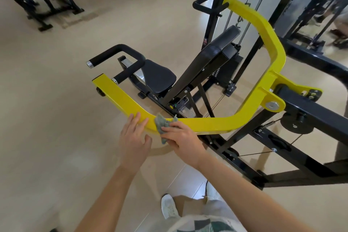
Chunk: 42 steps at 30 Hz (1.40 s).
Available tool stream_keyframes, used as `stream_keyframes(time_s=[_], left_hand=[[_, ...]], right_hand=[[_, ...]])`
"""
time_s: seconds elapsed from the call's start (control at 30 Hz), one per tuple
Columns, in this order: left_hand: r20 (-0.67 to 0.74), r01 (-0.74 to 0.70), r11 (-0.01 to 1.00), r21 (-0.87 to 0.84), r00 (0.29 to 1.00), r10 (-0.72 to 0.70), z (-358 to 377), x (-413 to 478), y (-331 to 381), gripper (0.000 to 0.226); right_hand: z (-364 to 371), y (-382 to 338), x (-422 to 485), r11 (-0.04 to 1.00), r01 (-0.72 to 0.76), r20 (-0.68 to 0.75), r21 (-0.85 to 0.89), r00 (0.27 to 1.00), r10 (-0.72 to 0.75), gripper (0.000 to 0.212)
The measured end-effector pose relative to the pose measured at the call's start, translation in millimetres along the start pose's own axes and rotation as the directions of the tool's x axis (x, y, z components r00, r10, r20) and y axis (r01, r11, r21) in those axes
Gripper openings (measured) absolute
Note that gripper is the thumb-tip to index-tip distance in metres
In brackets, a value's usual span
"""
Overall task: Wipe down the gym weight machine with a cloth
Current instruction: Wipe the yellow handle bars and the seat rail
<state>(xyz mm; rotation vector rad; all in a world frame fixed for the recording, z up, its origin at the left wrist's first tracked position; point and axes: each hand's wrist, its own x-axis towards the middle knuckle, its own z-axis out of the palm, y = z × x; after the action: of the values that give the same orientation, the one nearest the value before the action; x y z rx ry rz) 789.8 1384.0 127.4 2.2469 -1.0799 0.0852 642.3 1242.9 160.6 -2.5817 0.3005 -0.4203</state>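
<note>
Here the right hand grips the grey-green cloth against the yellow press arm, at 6 o'clock from the black seat, while the left hand rests flat-fingered at the cloth's 9 o'clock, probably to steady that arm.

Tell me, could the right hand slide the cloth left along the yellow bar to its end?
Probably not as things stand: the left hand rests on the bar right beside the cloth, blocking that path. Past it, the bar looks free to its end.
</note>
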Motion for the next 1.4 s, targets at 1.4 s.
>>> stream_keyframes(time_s=[1.4], left_hand=[[0.208, -0.154, 0.982, 0.112, 0.97, 0.129, 78.5, 13.3, 138.5, 0.051]], right_hand=[[-80.0, 118.0, -113.7, -0.687, 0.027, 0.658, 0.727, 0.259, 0.707, 0.037]])
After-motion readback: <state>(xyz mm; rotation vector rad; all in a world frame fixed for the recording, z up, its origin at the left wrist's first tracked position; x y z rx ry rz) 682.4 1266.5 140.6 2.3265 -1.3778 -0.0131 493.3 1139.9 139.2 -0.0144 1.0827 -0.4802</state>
